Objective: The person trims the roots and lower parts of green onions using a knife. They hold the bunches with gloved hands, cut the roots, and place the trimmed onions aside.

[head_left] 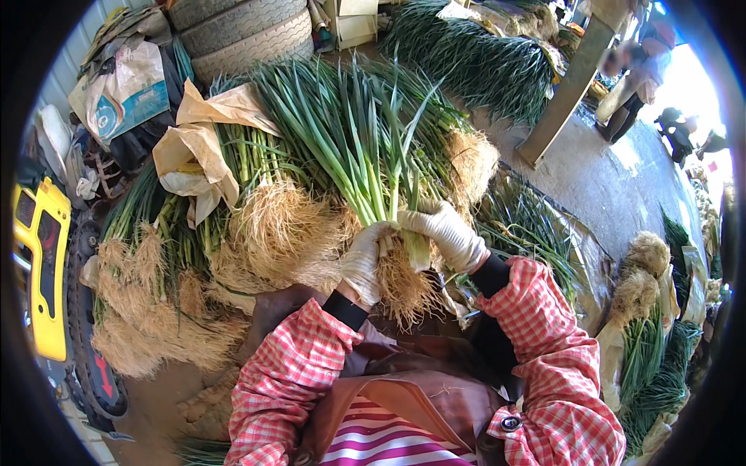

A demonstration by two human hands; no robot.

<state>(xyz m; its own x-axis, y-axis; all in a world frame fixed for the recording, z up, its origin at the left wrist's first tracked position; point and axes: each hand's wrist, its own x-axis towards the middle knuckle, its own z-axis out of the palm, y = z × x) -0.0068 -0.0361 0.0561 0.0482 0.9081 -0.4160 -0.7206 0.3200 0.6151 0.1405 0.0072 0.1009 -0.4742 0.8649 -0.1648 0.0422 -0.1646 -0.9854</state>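
My gloved left hand (365, 260) grips a bunch of leafy green stalks (373, 171) at its pale base, its long leaves pointing away from me and its fibrous tan roots (406, 291) hanging toward my lap. At the right side of the same bunch, my gloved right hand (449, 231) pinches around a light-green outer sheath (419, 252). Behind and left of the held bunch lie heaped bundles of similar plants (280, 229) with tangled roots, some partly wrapped in brown paper (194, 167).
Stacked tyres (249, 54) stand behind. A yellow tracked machine (53, 287) is at left. A metal post (567, 85) rises at right, near another person (645, 70) on the concrete floor (606, 186). More bundles lie at far right (645, 334) and back (474, 62).
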